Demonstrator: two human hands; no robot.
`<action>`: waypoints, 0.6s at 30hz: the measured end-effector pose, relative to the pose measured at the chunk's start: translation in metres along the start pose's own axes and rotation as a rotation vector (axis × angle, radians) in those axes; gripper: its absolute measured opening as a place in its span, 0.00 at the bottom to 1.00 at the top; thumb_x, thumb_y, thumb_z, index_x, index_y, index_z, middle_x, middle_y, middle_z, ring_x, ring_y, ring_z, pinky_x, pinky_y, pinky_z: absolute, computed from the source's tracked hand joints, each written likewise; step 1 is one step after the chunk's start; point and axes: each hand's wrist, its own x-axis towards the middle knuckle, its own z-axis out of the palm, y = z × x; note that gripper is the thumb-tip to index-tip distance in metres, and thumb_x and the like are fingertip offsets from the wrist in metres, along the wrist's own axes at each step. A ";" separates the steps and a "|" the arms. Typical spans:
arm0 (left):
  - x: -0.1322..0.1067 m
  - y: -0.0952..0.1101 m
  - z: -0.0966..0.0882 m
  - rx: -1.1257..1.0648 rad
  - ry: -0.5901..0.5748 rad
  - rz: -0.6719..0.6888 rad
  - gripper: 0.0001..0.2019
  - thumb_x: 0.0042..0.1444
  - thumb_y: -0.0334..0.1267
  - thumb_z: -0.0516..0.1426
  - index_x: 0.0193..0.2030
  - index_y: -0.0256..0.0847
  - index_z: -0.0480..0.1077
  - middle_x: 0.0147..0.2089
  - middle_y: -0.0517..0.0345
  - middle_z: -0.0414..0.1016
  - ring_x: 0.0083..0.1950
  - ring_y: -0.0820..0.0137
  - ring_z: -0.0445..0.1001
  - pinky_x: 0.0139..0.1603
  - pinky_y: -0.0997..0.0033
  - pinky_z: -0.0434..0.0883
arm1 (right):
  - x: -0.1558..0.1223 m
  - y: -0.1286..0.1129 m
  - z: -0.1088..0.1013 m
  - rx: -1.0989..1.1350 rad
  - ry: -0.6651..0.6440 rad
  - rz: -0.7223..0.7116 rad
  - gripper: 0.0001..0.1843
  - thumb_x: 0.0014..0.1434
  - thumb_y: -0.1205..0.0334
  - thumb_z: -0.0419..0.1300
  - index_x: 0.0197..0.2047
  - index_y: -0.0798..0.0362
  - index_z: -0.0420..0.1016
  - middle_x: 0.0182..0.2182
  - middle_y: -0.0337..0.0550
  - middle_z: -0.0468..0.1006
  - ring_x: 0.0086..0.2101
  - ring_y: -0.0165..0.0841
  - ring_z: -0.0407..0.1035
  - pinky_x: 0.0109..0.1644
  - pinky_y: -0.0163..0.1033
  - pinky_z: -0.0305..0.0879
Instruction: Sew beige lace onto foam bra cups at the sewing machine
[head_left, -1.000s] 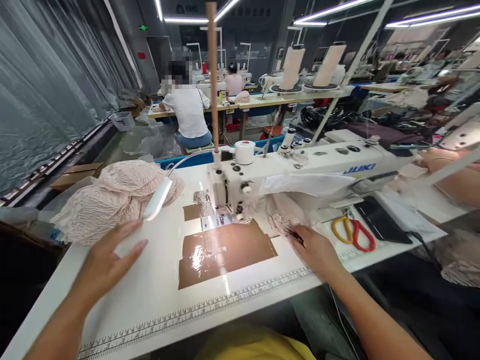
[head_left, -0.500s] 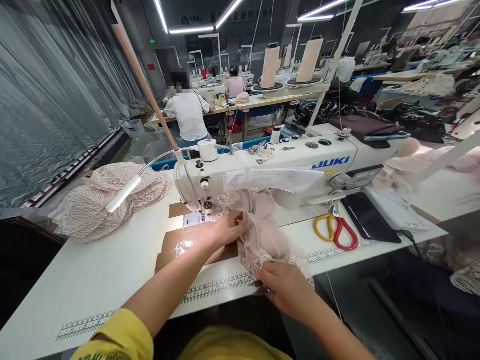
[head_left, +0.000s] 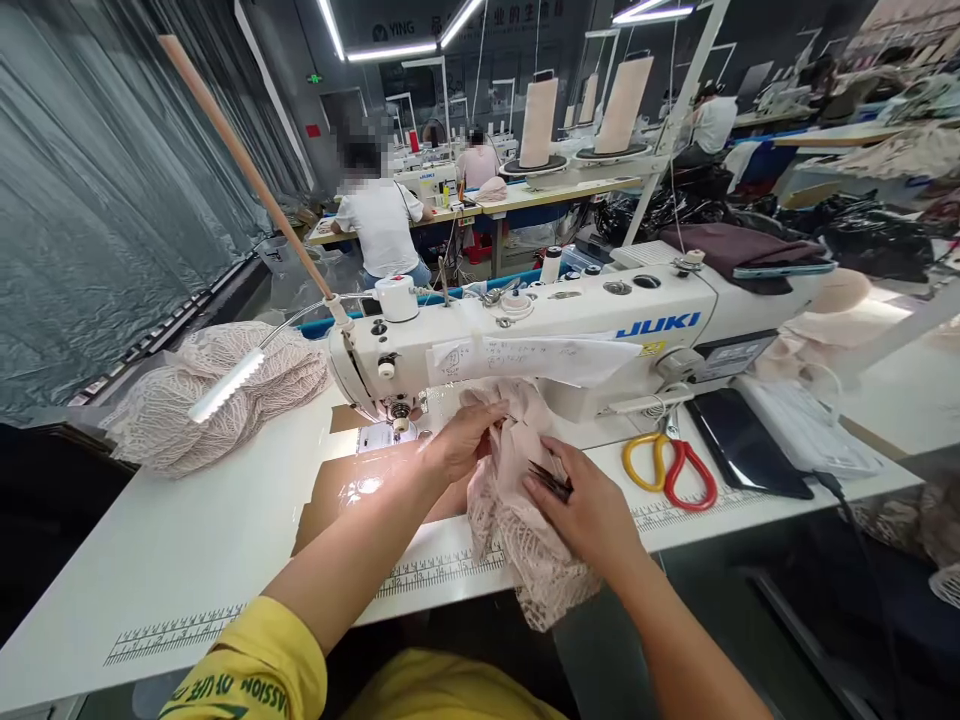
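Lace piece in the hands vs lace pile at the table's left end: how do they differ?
The lace piece is lifted, gripped by the left hand and right hand, and hangs over the table front edge. The lace pile lies on top, with no hand on it. The lace pile is much bulkier than the lace piece. Both are pale pink lace.

Sewing machine (head_left: 570,330): white, across the back of the tabletop (head_left: 187,540).
Scissors (head_left: 664,470): yellow and red handles, lying flat before the machine's right end.
Tablet (head_left: 750,445): black, just right of the scissors.
Lace heap (head_left: 165,420): left of the machine's head.
Lamp (head_left: 225,386): lit bar over that heap.
Thread cones (head_left: 536,122): upright, behind the machine.
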 end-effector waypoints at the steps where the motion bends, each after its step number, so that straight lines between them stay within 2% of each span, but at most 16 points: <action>1: -0.004 0.002 0.001 -0.030 -0.012 0.028 0.22 0.42 0.53 0.67 0.35 0.35 0.73 0.31 0.55 0.75 0.33 0.70 0.73 0.37 0.73 0.69 | 0.005 0.003 0.000 0.023 -0.031 0.039 0.22 0.59 0.54 0.56 0.55 0.52 0.66 0.46 0.49 0.77 0.44 0.41 0.72 0.45 0.43 0.68; 4: -0.023 0.009 -0.001 -0.073 -0.012 0.103 0.19 0.46 0.48 0.66 0.38 0.34 0.75 0.37 0.51 0.77 0.39 0.67 0.75 0.41 0.71 0.70 | 0.015 0.014 -0.004 0.065 -0.048 0.136 0.17 0.60 0.52 0.54 0.48 0.52 0.72 0.36 0.45 0.80 0.35 0.39 0.74 0.38 0.40 0.68; 7: -0.051 0.016 -0.011 -0.044 -0.040 0.108 0.16 0.54 0.47 0.62 0.41 0.34 0.76 0.42 0.48 0.77 0.44 0.64 0.75 0.45 0.70 0.70 | 0.017 0.025 -0.012 -0.107 0.023 0.236 0.22 0.59 0.47 0.53 0.48 0.54 0.73 0.33 0.46 0.80 0.32 0.41 0.74 0.34 0.41 0.67; 10: -0.089 0.020 -0.026 -0.014 -0.160 0.034 0.14 0.58 0.46 0.59 0.36 0.34 0.76 0.38 0.48 0.77 0.40 0.65 0.76 0.42 0.69 0.72 | 0.016 0.033 -0.020 -0.273 0.007 0.272 0.30 0.59 0.43 0.52 0.56 0.55 0.69 0.38 0.51 0.80 0.34 0.45 0.75 0.33 0.44 0.67; 13: -0.135 0.026 -0.047 -0.062 -0.243 0.001 0.11 0.57 0.43 0.60 0.32 0.36 0.76 0.34 0.50 0.78 0.34 0.66 0.77 0.37 0.69 0.73 | 0.012 0.036 -0.025 -0.273 0.002 0.207 0.31 0.59 0.43 0.52 0.58 0.54 0.68 0.46 0.53 0.78 0.43 0.46 0.74 0.40 0.46 0.69; 15: -0.166 0.032 -0.066 -0.089 -0.193 0.033 0.10 0.56 0.43 0.61 0.33 0.38 0.77 0.33 0.50 0.78 0.33 0.66 0.77 0.34 0.70 0.73 | 0.008 0.035 -0.028 -0.240 0.026 0.154 0.30 0.59 0.42 0.52 0.57 0.53 0.69 0.49 0.53 0.76 0.47 0.46 0.71 0.45 0.47 0.69; 18: -0.205 0.043 -0.097 -0.043 0.055 0.193 0.11 0.51 0.46 0.64 0.35 0.42 0.79 0.40 0.49 0.79 0.36 0.64 0.77 0.34 0.70 0.73 | 0.001 0.024 -0.032 -0.231 0.144 0.073 0.28 0.59 0.42 0.53 0.55 0.52 0.69 0.48 0.55 0.75 0.46 0.48 0.70 0.47 0.50 0.68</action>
